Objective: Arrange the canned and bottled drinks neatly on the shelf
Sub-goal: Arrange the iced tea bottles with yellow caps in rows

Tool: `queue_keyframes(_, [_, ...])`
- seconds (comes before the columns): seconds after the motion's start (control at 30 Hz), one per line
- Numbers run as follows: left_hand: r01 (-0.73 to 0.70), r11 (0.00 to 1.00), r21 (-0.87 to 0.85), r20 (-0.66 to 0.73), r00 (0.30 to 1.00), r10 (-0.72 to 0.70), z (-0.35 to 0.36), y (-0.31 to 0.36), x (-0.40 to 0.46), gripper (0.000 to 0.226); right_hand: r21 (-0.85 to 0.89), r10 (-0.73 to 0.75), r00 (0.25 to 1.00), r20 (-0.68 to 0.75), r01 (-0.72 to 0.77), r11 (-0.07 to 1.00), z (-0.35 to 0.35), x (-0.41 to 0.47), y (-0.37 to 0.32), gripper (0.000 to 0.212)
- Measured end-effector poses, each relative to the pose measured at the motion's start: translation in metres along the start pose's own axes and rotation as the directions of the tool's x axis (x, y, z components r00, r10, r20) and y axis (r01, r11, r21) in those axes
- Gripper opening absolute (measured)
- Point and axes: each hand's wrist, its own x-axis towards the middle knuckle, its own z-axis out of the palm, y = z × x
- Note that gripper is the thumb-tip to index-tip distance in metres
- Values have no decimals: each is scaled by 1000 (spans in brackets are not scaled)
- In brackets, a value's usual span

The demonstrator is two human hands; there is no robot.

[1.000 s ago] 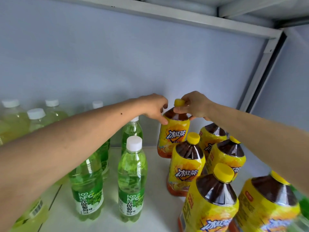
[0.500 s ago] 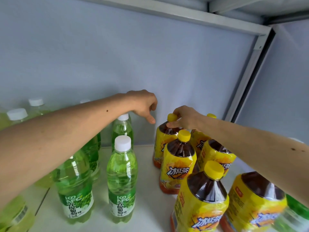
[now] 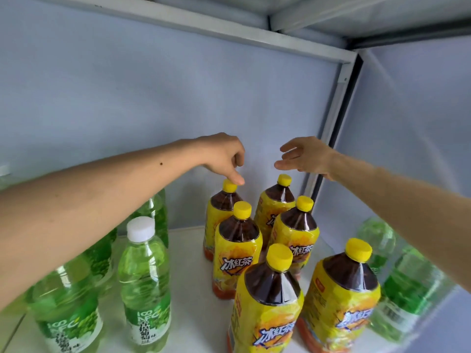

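Several yellow-labelled iced tea bottles with yellow caps stand in two rows on the white shelf (image 3: pixel 191 289). My left hand (image 3: pixel 224 156) reaches over the back left tea bottle (image 3: pixel 219 212), its curled fingers resting a fingertip on the yellow cap. My right hand (image 3: pixel 305 155) hovers with spread fingers just above the back right tea bottle (image 3: pixel 276 202), holding nothing. Green drink bottles with white caps (image 3: pixel 145 281) stand to the left, partly hidden under my left forearm.
More green bottles (image 3: pixel 407 284) stand at the right behind my right forearm. The pale back wall (image 3: pixel 153 110) and a grey corner post (image 3: pixel 331 128) close the shelf at the rear. A strip of bare shelf runs between the green and the tea bottles.
My right hand let go of the back tea bottle's cap, opened and rose. My left hand came down onto that bottle's cap. The view shifted so more bottles on the right show.
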Motion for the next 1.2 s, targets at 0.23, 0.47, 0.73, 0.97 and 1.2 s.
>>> queue_keyframes(0.23, [-4,1000,-30,-7,1000,4,7,29,33,59,-199,109,982,156,-77,977,11,22,49,78])
queue_keyframes(0.47, [38,998,-43,14,999,-37,18,32,47,59,-197,53,985,164,-20,980,26,34,62,37])
queue_keyframes(0.73, [55,994,-90,37,998,-52,21,29,48,72,-199,-14,994,107,36,979,21,31,45,46])
queue_keyframes(0.97, [82,987,-138,17,997,-80,13,32,57,94,-29,-77,996,49,78,997,-27,23,8,42])
queue_keyframes(1.2, [54,988,-143,-69,996,-64,18,49,64,76,-55,-54,996,66,57,997,-34,18,-4,41])
